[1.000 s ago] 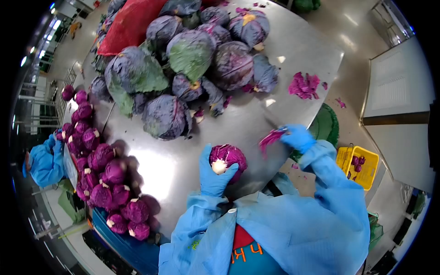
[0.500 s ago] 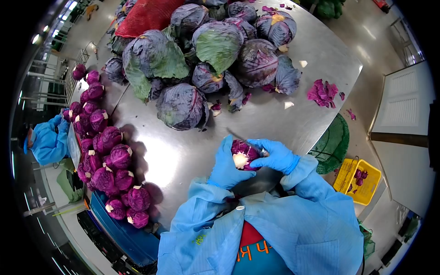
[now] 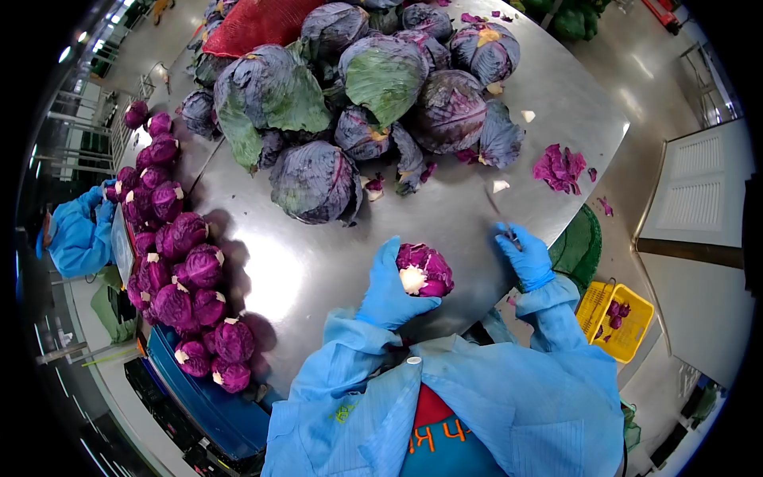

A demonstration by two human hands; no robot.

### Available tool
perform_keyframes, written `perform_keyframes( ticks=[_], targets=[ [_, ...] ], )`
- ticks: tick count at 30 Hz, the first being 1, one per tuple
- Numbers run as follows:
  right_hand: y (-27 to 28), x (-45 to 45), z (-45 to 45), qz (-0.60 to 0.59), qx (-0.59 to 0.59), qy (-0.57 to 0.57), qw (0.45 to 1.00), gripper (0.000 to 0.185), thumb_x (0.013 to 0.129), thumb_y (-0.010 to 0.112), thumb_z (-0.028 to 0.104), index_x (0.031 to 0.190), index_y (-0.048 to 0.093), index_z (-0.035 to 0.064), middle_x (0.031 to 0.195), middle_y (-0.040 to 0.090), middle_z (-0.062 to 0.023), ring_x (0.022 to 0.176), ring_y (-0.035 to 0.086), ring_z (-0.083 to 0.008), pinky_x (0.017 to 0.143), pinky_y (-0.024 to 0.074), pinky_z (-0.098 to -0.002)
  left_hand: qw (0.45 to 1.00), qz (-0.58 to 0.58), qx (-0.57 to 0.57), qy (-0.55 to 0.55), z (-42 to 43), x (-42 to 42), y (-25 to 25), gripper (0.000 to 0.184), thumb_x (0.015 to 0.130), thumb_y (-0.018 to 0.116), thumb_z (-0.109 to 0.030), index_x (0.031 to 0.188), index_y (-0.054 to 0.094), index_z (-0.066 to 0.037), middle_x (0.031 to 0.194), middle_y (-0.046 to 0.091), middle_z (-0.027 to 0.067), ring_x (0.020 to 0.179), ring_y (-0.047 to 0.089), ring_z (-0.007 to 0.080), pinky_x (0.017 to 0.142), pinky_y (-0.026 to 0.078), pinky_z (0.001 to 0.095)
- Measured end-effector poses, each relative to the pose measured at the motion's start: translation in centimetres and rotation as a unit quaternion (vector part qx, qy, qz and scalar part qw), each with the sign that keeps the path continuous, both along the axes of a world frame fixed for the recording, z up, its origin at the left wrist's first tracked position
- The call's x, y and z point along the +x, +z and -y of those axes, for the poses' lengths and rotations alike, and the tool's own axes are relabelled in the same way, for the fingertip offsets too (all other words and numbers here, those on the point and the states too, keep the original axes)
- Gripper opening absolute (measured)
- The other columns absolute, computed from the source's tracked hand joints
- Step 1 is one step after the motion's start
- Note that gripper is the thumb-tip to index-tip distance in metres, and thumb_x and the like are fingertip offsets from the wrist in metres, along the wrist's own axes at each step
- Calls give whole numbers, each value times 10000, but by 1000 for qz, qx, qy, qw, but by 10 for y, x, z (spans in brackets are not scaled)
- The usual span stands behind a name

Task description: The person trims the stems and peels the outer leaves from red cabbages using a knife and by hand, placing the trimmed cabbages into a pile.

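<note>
A small purple cabbage (image 3: 433, 269) with a pale cut stem end rests in my left hand (image 3: 386, 290), whose gloved fingers wrap its left side and underside. To the right, my right hand (image 3: 526, 256) is closed on a knife (image 3: 513, 235), its thin blade pointing up and away over the metal table (image 3: 318, 266). A gap separates the knife from the cabbage. Beyond my hands lies a heap of large cabbages (image 3: 315, 183) with dark and green outer leaves. Many trimmed purple cabbages (image 3: 181, 236) form a pile on the left.
A red mesh sack (image 3: 258, 25) lies behind the heap. Purple leaf scraps (image 3: 559, 168) sit near the right edge. Beyond that edge are a green mesh container (image 3: 578, 246) and a yellow basket (image 3: 636, 338). A person in blue (image 3: 78, 236) is at far left.
Since the last frame, my right hand has moved right with the knife, away from the cabbage. The purple leaf pieces it held a second ago are gone. My left hand still holds the cabbage.
</note>
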State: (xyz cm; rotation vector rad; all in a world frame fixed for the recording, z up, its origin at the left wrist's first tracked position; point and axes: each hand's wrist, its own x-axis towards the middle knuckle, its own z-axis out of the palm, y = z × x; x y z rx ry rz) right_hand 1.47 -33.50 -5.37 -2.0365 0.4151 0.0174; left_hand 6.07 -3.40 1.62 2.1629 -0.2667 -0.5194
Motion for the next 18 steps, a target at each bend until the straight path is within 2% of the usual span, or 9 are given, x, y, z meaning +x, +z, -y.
perform_keyframes(
  ticks=[3,5,9,12,15,16,18],
  targets=[
    [63,14,-43,-115,55,169,977,574,750,812,343,1200,601,55,1068,678,-110,909,662,-185,795,522,-306,999,15,35,-9,10,2,-1,1260,470,935,-295,1442,219,64,1368,364,224,1248,442,340,1053,394,393],
    [81,21,-69,-185,65,255,947,699,687,857,347,1240,559,42,1122,655,-121,1005,626,-173,848,507,-320,1000,-8,13,-14,9,6,-7,1264,471,936,-298,1444,213,61,1366,365,225,1247,441,341,1050,397,394],
    [41,15,-73,-143,154,215,954,664,740,827,312,1270,534,39,1194,621,-156,1017,638,-235,868,501,-332,999,-6,41,-10,7,7,-1,1263,474,938,-295,1444,208,57,1362,371,228,1231,458,333,1029,419,393],
    [32,4,-73,-74,242,201,946,567,807,771,270,1282,539,67,1163,640,-148,988,656,-244,852,507,-321,998,-51,-42,10,4,10,-11,1259,477,937,-298,1443,212,56,1359,373,236,1236,454,338,1027,421,398],
    [52,-3,-75,-40,93,241,965,472,855,716,209,1284,555,98,1085,674,-120,951,669,-201,806,524,-314,998,-67,6,2,4,12,-2,1253,482,936,-301,1446,214,44,1357,377,224,1246,447,334,1041,407,402],
    [43,-8,-74,-28,60,246,967,448,831,716,244,1248,581,150,970,686,-82,830,679,-205,761,540,-314,999,-37,19,-19,3,10,0,1253,484,936,-304,1448,212,38,1360,376,220,1248,447,332,1044,404,401],
    [40,-11,-57,24,-11,213,977,433,827,707,223,1234,587,139,969,685,-91,834,680,-212,746,545,-317,997,26,47,-59,-4,6,3,1254,490,935,-308,1454,207,27,1367,375,213,1251,447,327,1052,397,399]
  ],
)
